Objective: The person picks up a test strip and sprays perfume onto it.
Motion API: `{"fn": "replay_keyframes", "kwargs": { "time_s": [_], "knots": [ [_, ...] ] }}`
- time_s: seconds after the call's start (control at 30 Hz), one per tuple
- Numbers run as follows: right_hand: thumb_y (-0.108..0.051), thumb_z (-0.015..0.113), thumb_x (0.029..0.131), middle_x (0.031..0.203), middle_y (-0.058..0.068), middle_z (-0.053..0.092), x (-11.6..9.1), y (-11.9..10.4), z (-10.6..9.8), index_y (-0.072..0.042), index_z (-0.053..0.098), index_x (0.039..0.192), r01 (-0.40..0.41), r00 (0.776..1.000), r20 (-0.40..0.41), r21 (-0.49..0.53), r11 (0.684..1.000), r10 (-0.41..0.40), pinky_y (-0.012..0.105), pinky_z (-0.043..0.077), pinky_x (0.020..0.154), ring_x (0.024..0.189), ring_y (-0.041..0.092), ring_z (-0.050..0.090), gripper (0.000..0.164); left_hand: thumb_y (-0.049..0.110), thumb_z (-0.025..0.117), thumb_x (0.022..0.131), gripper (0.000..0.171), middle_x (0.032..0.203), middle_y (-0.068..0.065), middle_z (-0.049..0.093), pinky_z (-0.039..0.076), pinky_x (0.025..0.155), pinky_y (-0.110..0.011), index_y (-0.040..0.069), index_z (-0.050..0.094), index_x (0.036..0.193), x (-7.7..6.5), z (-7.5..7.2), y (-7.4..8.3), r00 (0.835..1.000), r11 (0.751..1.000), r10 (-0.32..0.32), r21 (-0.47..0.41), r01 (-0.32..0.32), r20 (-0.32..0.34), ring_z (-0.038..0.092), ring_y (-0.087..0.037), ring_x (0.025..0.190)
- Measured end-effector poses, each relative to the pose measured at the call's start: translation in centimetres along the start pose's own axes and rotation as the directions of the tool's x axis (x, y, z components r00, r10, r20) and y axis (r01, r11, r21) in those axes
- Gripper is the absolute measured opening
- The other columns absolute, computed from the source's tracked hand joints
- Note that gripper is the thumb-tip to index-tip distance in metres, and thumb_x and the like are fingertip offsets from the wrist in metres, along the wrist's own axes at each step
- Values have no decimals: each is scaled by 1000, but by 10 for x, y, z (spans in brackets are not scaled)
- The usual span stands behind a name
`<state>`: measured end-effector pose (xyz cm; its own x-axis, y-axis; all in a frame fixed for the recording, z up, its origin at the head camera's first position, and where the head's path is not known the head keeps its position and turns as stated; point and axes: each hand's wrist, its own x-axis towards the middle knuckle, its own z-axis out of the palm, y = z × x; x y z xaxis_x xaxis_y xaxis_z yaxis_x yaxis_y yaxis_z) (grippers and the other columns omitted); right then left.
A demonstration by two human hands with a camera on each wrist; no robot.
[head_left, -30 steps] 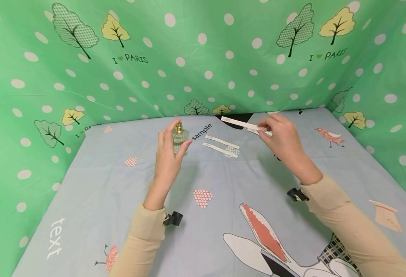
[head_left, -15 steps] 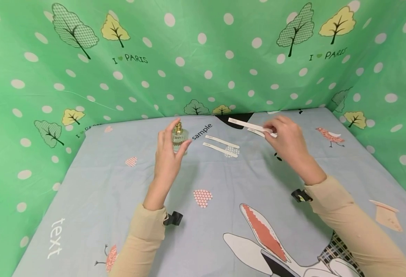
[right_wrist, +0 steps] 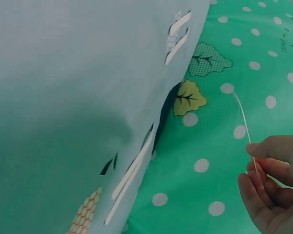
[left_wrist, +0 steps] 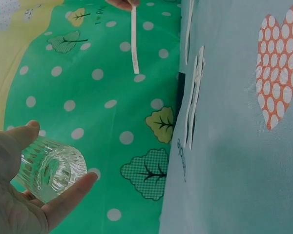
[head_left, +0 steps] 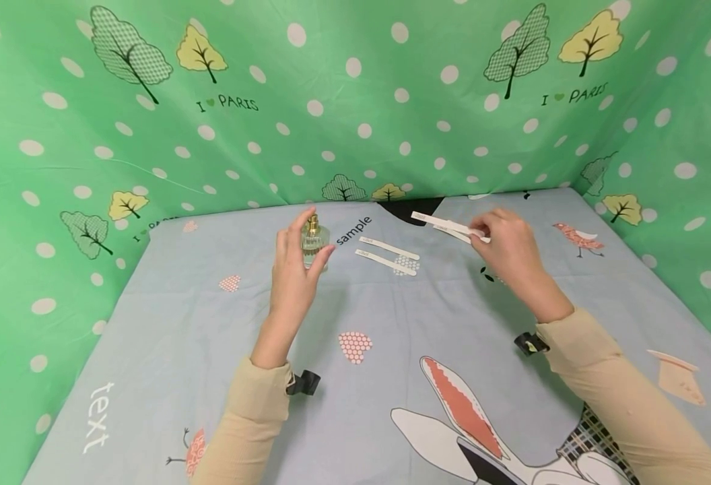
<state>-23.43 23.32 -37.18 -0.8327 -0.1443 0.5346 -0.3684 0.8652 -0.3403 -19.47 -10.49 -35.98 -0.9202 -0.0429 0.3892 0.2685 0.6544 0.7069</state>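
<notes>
My left hand (head_left: 291, 279) grips a clear glass perfume bottle (head_left: 314, 236) with a gold spray top, holding it above the cloth; the ribbed base (left_wrist: 63, 168) faces the left wrist camera. Between thumb and fingers, my right hand (head_left: 510, 252) pinches one end of a white paper test strip (head_left: 437, 220). In the right wrist view this held strip (right_wrist: 243, 114) appears edge-on, slightly bowed and raised off the table. Below it, a pair of strips (right_wrist: 129, 173) lies on the cloth, partly hidden in the head view. Two more strips (head_left: 388, 249) lie side by side between the hands.
A blue-grey printed cloth (head_left: 210, 350) covers the table, with hearts, birds and a rabbit drawn on it. Behind and at both sides hangs a green dotted curtain (head_left: 355, 135), meeting the table's far edge.
My right hand has shifted to the right and slightly nearer with the pinched strip, away from the perfume bottle. My left hand and the bottle have stayed in place.
</notes>
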Motion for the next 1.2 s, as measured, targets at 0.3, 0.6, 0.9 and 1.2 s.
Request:
{"fn": "replay_keyframes", "kwargs": {
  "time_s": [0.3,0.6,0.9,1.2],
  "knots": [
    [1,70,85,87,20,69,-2,15,6,4,73,93,-32,998,48,-31,999,34,47,51,66,77,33,63,9,33,64,96,63,117,-17,46,46,65,-36,35,33,151,0,0,0,1000,1000,-3,2,3,2,50,-28,84],
    [0,70,85,88,22,69,-4,24,10,5,73,93,-90,988,118,-70,993,98,49,51,64,75,34,62,10,34,63,97,62,118,-17,46,47,65,-37,35,32,151,1,0,1,1000,1000,-9,4,9,7,50,-27,84],
    [-1,69,84,88,25,71,-5,31,13,7,72,92,-108,970,207,-114,988,130,55,52,69,80,41,65,12,34,63,97,62,118,-17,46,46,65,-36,35,33,151,1,-1,1,1000,1000,-6,7,6,6,50,-27,82],
    [-4,66,88,94,24,72,-5,39,17,5,73,95,-165,916,337,-177,970,217,53,54,74,86,41,67,14,33,64,96,62,118,-17,47,46,66,-36,34,33,151,0,-1,0,1000,1000,-3,7,3,4,50,-27,85]
  ]
}}
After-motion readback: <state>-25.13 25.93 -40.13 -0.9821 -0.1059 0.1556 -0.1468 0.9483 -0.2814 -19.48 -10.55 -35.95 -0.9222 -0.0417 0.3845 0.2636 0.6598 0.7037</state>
